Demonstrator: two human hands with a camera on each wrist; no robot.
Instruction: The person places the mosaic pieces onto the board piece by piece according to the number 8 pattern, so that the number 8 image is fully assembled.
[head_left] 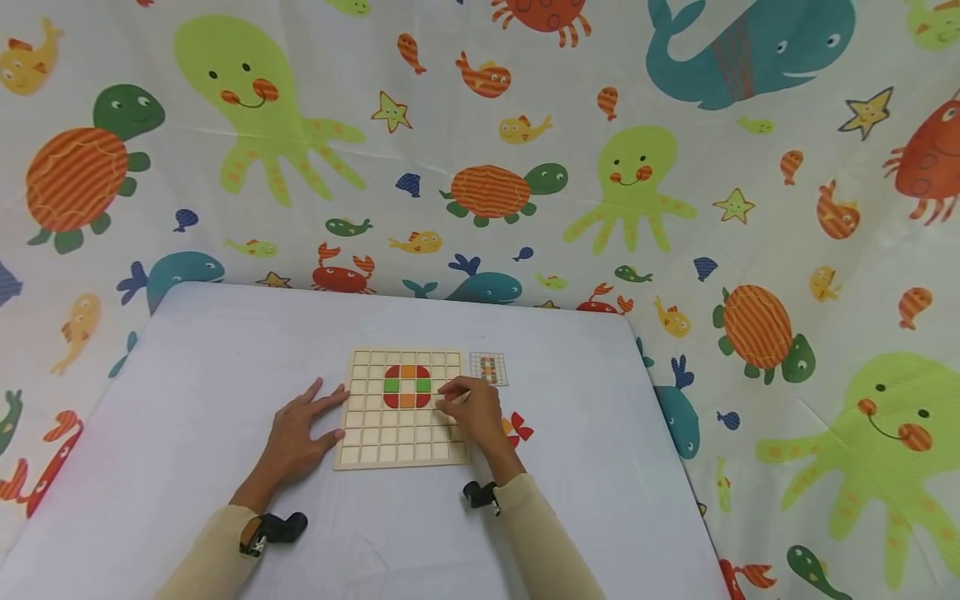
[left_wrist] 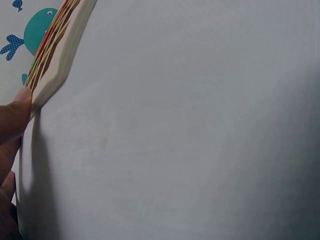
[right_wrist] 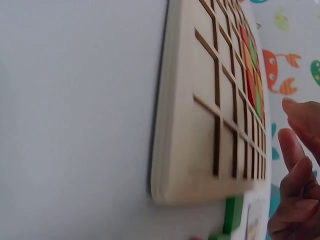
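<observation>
The wooden board (head_left: 401, 454), marked off into small squares, lies flat on the bench (head_left: 600, 433) in front of me. In its upper middle sit red pieces (head_left: 392, 372) at four corners, orange pieces (head_left: 407, 371) above and below, and green pieces (head_left: 392, 386) left and right, all around one pale square (head_left: 407, 387). My left grip (head_left: 295, 431) is wide, with the thumb well away from the forefinger; both tips touch the board's left edge. My right grip (head_left: 478, 412) is narrow, held over the right part of the board with thumb and forefinger near each other; I cannot tell whether something small sits between them. Just beside the board's upper right lies a card (head_left: 491, 369) printed with a grid and a small coloured pattern. Near my right wrist, loose pieces (head_left: 526, 432) in red and orange are partly hidden by my arm, and the right wrist view shows green blocks (right_wrist: 233, 215) by the board's corner. White covers the bench. I wear pale sleeves (head_left: 213, 554), with a black camera (head_left: 285, 527) at each wrist. Behind the bench hangs a cloth (head_left: 352, 50) printed with turtles, octopuses, whales, crabs and fish.
</observation>
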